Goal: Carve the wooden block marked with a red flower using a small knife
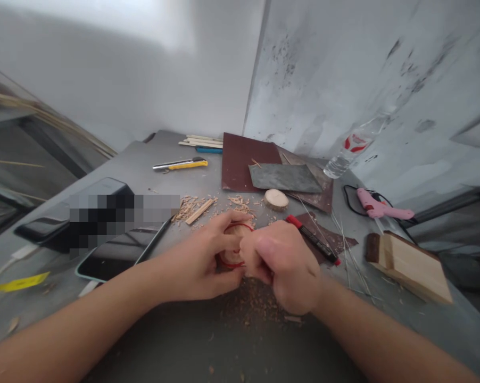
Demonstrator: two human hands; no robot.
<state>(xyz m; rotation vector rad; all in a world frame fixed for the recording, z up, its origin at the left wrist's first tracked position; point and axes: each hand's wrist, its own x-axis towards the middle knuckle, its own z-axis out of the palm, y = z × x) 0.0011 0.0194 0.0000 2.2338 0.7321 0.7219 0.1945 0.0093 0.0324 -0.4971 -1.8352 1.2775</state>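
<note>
Now we are pinching a red rubber band [240, 225] around a wooden disc [234, 240], our left hand [196, 263] and right hand [282, 266] both gripping it narrowly

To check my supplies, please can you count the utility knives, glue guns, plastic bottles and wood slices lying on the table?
Utility knives: 1
Glue guns: 1
Plastic bottles: 1
Wood slices: 1
Total: 4
</note>
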